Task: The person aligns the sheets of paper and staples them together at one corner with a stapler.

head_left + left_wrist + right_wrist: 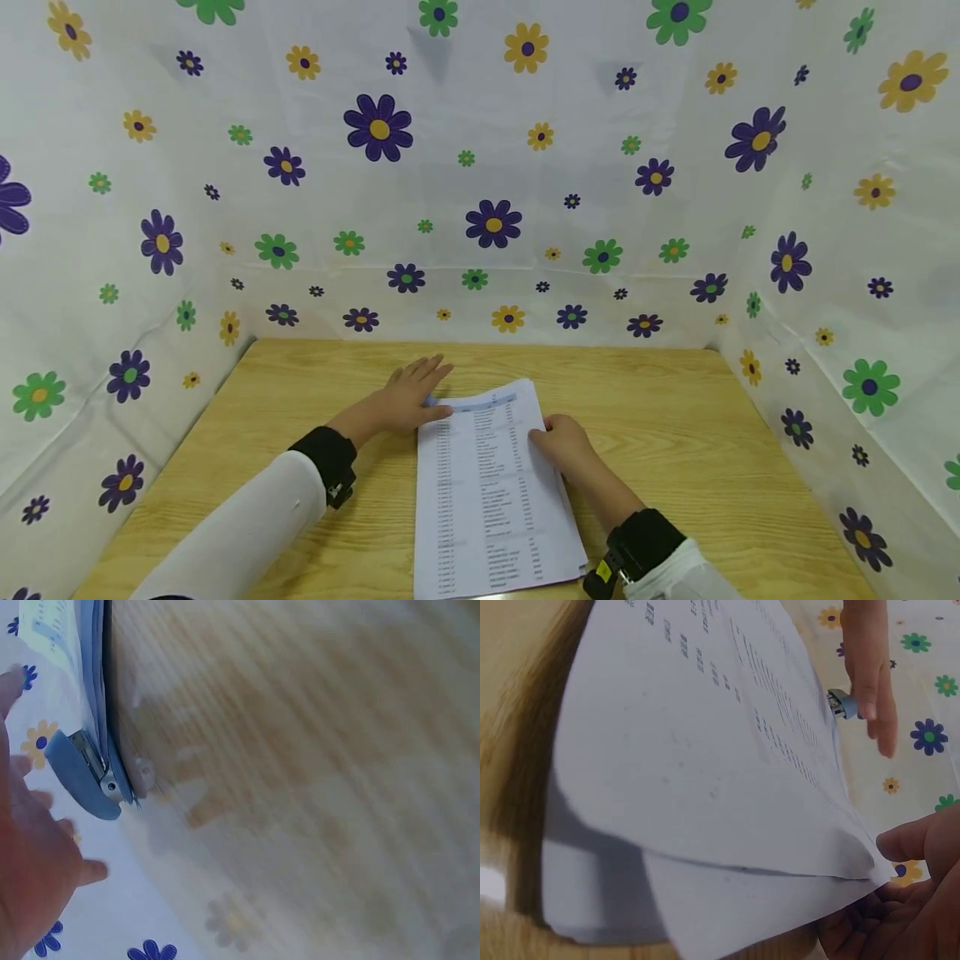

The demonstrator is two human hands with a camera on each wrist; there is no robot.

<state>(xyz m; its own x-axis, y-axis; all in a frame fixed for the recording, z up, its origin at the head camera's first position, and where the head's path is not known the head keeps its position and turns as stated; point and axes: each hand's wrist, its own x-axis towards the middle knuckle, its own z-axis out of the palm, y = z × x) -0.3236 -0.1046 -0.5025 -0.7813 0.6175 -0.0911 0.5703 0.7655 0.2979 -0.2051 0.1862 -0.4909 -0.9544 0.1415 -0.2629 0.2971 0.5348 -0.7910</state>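
Note:
A stack of printed sheets [480,492] lies in front of me on the wooden table, its right side raised and bent in the right wrist view. At its far left corner sits a small blue stapler [79,776], with the paper corner between its arms. My left hand [407,398] is over the stapler, fingers straight and the thumb reaching to the top sheet. Much of the stapler is hidden by this hand in the head view. With thumb and curled fingers, my right hand [567,447] pinches the right edge of the stack; sheets fan apart near that grip [840,855].
The wooden table [690,467] extends to both sides of the paper. White flower-printed cloth [480,108] encloses it at the back, left and right. Black bands with small devices circle both wrists.

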